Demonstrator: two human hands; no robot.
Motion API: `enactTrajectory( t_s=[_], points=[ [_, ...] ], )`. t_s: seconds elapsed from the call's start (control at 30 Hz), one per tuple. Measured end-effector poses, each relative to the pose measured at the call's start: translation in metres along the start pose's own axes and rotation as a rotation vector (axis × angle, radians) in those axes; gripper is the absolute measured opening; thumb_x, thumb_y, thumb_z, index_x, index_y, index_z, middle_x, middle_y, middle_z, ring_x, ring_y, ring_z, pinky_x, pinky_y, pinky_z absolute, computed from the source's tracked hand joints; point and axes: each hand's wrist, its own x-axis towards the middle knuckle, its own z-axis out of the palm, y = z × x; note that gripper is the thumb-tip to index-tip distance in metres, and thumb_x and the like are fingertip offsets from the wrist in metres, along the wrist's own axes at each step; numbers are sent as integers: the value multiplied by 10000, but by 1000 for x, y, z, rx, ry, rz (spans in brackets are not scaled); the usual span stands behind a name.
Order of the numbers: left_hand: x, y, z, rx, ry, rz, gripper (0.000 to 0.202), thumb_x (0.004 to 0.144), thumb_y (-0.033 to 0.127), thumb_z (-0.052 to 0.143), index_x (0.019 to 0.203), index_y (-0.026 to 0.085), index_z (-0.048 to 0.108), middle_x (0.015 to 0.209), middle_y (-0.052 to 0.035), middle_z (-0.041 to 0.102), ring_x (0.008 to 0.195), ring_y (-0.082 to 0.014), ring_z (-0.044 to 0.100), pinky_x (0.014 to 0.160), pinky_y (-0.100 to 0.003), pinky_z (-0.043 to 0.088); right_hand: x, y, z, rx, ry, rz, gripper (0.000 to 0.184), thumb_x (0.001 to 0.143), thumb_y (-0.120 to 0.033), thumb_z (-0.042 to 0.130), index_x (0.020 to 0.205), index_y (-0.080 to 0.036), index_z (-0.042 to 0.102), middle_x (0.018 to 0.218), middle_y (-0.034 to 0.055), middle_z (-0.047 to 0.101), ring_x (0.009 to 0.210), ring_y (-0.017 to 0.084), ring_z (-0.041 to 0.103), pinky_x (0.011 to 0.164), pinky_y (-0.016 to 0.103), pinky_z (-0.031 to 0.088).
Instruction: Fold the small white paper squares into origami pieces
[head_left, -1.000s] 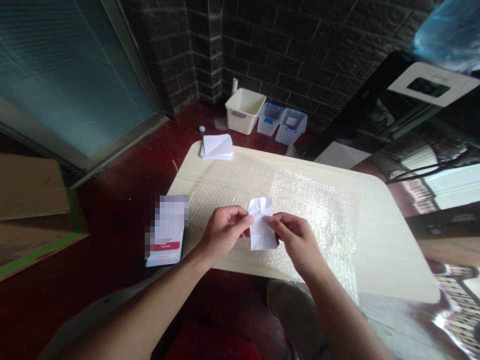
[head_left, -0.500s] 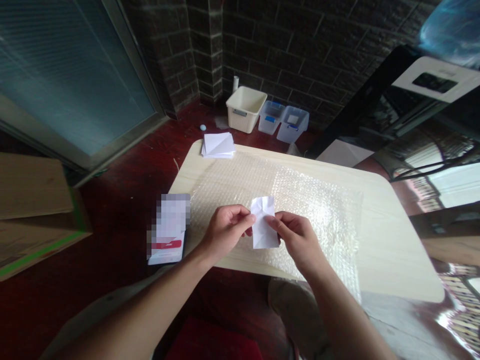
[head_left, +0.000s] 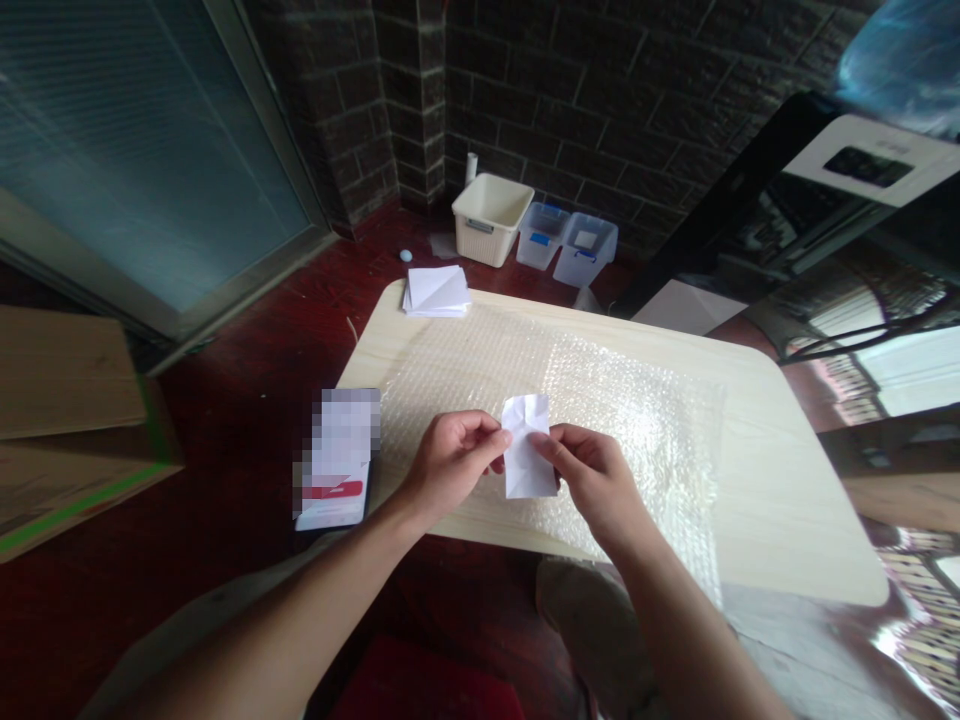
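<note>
Dark brick wall point(head_left: 600, 90), red floor point(head_left: 225, 400), pale table point(head_left: 787, 480)

I read this as a home corner: dark brick wall point(head_left: 600, 90) far, glass door point(head_left: 135, 150) left, storage bins point(head_left: 491, 215) on red wood floor point(head_left: 247, 400).

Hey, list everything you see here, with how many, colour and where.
table: one, pale wood, before the person
bubble wrap: one, clear, spread on table
folded paper: one, white, held above bubble wrap
paper stack: one, white, table's far-left corner
phone: one, dark, table's left edge
basket: one, cream, floor by wall
clear boxes: two, blue-trimmed, beside basket
left hand: one, bare, pinching paper's left edge
right hand: one, bare, pinching paper's right edge
</note>
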Motion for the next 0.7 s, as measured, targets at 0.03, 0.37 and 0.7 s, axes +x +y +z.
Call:
enactTrajectory(
  t_s=[0.03, 0.37, 0.7],
  points=[
    [0, 0, 0, 6, 1, -1, 191, 824, 306, 779, 750, 147, 705, 626, 1, 663, 597, -119, 617, 583, -218, 457, 0, 0, 0, -1, 1, 1, 442, 862, -573, 781, 739, -158, 695, 607, -5, 565, 552, 115, 448, 524, 273, 307],
    [0, -3, -1, 66, 0, 7, 207, 869, 330, 729, 766, 153, 704, 637, -4, 666, 611, -127, 628, 598, -232, 460, 1, 3, -1, -5, 9, -2, 430, 860, -568, 780, 736, -167, 691, 603, -4, 564, 552, 125, 449, 527, 283, 312],
    [-1, 2, 0, 52, -36, -19, 235, 836, 362, 757, 748, 151, 704, 667, -21, 673, 638, -144, 633, 600, -239, 472, 2, 0, -1, 44, 70, -53, 352, 826, -508, 830, 847, -166, 749, 670, 7, 640, 568, 123, 495, 522, 267, 363]
  ],
)
